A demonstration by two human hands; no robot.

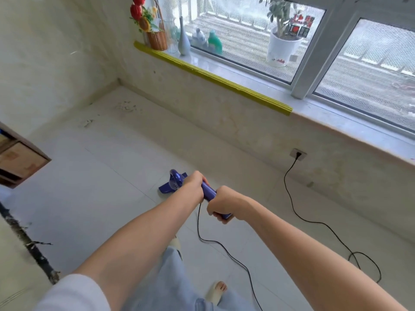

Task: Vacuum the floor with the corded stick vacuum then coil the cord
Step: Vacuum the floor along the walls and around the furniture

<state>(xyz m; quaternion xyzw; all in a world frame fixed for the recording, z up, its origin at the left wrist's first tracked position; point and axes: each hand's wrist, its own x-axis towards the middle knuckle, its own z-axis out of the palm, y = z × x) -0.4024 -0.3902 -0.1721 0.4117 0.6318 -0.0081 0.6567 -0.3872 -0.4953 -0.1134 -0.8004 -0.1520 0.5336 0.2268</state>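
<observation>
We grip the vacuum (pixel 175 182) handle with left hand (pixel 194 184) ahead of right hand (pixel 221 204); its length runs forward-left to the floor (pixel 94 176).

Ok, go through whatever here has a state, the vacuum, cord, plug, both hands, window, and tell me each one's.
Purple corded stick vacuum: head on the floor, held by both hands.
Black cord: uncoiled, trailing loose over the floor.
Black plug: in the wall socket.
Left hand: grips the handle further down.
Right hand: grips the handle's end.
White-framed window: looks closed.
</observation>
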